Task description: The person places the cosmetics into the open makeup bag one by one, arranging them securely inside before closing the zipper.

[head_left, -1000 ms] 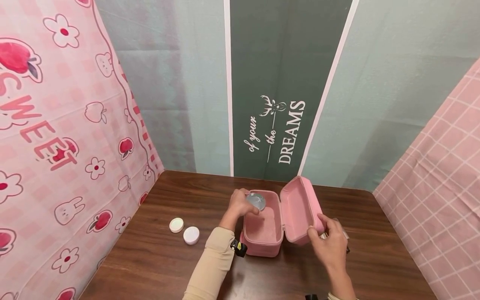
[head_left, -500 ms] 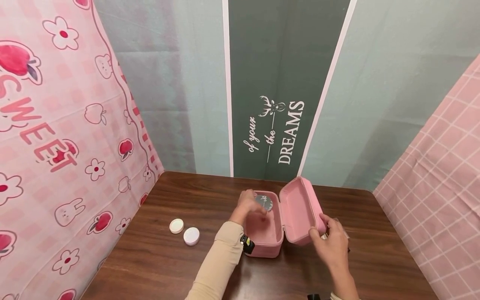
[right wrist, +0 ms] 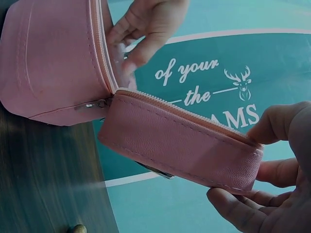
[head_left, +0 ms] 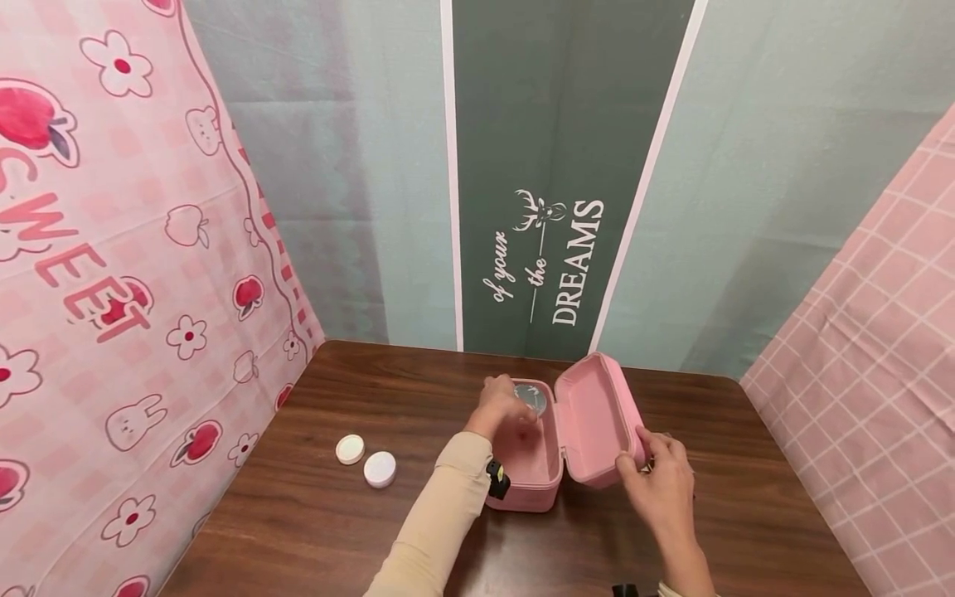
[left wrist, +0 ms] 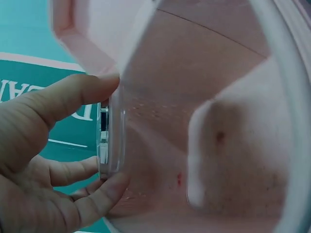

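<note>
A pink zip-up cosmetic case (head_left: 524, 497) stands on the table with its lid (head_left: 594, 419) swung out to the right. Above its inside, near the back, my left hand (head_left: 503, 405) pinches a round compact (head_left: 531, 400) with a shiny, mirror-like face. The left wrist view shows this compact (left wrist: 112, 138) edge-on between thumb and fingers, with a clear rim. My right hand (head_left: 662, 481) grips the lid's outer edge; in the right wrist view, thumb and fingers hold the end of the lid (right wrist: 180, 141). Small reddish marks show on the case's inner lining (left wrist: 150, 150).
Left of the case, a white round jar (head_left: 380, 470) and a cream round disc or lid (head_left: 350, 449) lie on the wooden table (head_left: 298, 531). A dark, shiny-edged thing (right wrist: 154, 170) is partly hidden below the lid. Patterned cloths hang around the table.
My left hand has moved right and slightly forward over the case with the compact, whose face has turned and shifted right. The right hand and lid have hardly moved.
</note>
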The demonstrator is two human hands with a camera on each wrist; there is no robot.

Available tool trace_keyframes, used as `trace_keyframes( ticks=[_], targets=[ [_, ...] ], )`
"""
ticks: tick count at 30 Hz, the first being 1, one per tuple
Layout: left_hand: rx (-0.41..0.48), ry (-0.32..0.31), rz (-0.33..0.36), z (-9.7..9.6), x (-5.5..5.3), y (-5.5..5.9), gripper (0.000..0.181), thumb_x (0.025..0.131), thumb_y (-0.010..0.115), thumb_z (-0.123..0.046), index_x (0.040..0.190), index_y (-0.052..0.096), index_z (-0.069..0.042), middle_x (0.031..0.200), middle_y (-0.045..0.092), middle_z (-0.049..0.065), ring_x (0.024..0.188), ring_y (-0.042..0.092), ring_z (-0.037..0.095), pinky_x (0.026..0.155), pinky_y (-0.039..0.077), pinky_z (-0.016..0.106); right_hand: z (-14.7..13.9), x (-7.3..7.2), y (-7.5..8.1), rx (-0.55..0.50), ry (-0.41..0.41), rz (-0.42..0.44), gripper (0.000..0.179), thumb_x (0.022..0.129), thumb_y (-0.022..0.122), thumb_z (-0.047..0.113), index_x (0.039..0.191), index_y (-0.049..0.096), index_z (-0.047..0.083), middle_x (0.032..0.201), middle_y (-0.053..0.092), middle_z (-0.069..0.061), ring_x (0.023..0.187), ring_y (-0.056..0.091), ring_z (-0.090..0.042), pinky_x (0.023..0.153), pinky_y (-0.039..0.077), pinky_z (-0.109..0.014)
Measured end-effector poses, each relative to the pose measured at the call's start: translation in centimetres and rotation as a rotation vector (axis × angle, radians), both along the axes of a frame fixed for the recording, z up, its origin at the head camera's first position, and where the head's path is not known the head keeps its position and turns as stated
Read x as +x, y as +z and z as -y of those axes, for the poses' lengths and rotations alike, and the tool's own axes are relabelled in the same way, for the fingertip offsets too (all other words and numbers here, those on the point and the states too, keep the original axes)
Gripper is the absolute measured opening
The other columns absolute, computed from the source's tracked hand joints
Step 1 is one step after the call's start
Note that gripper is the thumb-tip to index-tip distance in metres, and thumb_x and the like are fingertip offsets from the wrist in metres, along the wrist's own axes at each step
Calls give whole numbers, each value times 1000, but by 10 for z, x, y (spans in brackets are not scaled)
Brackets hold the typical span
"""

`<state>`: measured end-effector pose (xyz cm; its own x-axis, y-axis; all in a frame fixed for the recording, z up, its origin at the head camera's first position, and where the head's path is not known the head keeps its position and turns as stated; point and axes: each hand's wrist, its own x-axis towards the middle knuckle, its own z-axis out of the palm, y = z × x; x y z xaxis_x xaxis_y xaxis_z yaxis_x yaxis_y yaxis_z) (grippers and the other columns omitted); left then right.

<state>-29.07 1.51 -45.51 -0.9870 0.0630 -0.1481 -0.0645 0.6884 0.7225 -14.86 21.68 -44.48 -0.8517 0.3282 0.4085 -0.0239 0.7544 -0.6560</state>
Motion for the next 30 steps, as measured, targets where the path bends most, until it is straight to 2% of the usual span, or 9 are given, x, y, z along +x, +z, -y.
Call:
trace_keyframes(
  ticks=[4, 10, 16, 17, 21, 25, 30],
  targets=[
    [-56, -19, 2, -4, -3, -2, 66, 61, 93, -15, 115, 62, 7, 107, 52, 20, 90, 54, 28, 83, 57, 43, 0, -1, 0, 7, 1, -2, 48, 81, 66, 9, 124, 65, -11, 118, 59, -32, 98, 59, -49, 75, 48, -49],
    [-132, -16, 1, -10, -9, -5, 61, 60, 93, -17, 110, 66, 5, 106, 55, 19, 94, 55, 29, 85, 57, 41, 0, -2, 1, 2, 5, 1, 48, 80, 66, 8, 124, 65, -11, 118, 58, -32, 96, 58, -47, 72, 47, -42],
    [-246, -62, 0, -15, -9, 1, 57, 60, 95, -25, 107, 72, -1, 98, 68, 12, 99, 55, 27, 95, 54, 38, 0, -2, 2, -4, 3, 5, 48, 80, 67, 7, 124, 65, -11, 118, 58, -32, 96, 58, -46, 71, 47, -40],
    [-240, -67, 11, -15, -8, 3, 57, 60, 95, -24, 107, 72, -1, 98, 68, 11, 99, 55, 26, 95, 54, 37, 0, -2, 2, -4, 2, 10, 48, 80, 67, 7, 124, 64, -11, 118, 58, -32, 97, 58, -47, 72, 47, -42],
    [-194, -50, 63, -19, -7, -1, 59, 60, 95, -17, 111, 69, 0, 110, 63, 18, 102, 54, 29, 92, 57, 39, 1, 0, 2, -7, 0, 28, 49, 81, 66, 8, 125, 64, -11, 121, 58, -33, 101, 58, -50, 77, 48, -49],
    [-142, -21, 90, -21, -9, -6, 60, 58, 94, -11, 112, 69, 1, 119, 57, 24, 102, 54, 31, 86, 58, 39, 1, 0, 2, -10, -1, 39, 49, 81, 66, 9, 126, 64, -11, 122, 57, -33, 102, 58, -50, 78, 49, -49],
    [-122, -1, 110, -23, -19, -12, 60, 55, 96, -9, 109, 72, -1, 118, 58, 23, 92, 58, 27, 77, 58, 33, -1, 0, 2, -11, -3, 46, 49, 81, 67, 8, 126, 64, -11, 122, 57, -33, 101, 58, -49, 76, 50, -46]
  ],
)
